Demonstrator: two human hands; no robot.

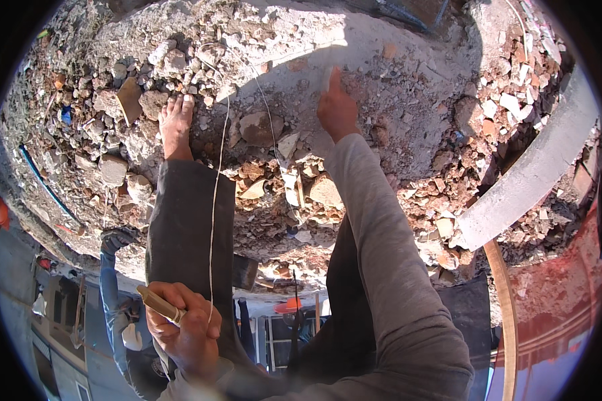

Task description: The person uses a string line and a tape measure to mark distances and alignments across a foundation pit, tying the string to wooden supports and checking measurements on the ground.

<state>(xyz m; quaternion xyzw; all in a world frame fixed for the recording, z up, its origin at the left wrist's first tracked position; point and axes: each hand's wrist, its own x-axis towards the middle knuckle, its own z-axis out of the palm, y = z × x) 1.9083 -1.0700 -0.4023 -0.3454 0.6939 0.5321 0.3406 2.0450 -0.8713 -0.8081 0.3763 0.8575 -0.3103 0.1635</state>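
Note:
My left hand (184,329) is closed round a short pale wooden stick (160,306), which juts out past the thumb toward the left. A thin whitish string (215,194) runs from this hand over the dark trouser leg and up to the rubble. Farther ahead, my right hand (339,110) reaches out over a dusty grey strip (408,87) of the broken ground. Its index finger is stretched straight ahead and the other fingers are curled under, partly hidden. Nothing shows in it clearly. My bare left foot (176,120) stands on the stones.
Loose rubble (254,177) lies all around. At the right, a grey slab-like beam (532,164) slants above a wooden pole (504,314). Below left, another person's gloved hand (117,239) touches the rubble edge. An orange helmet (287,306) shows below, between my legs.

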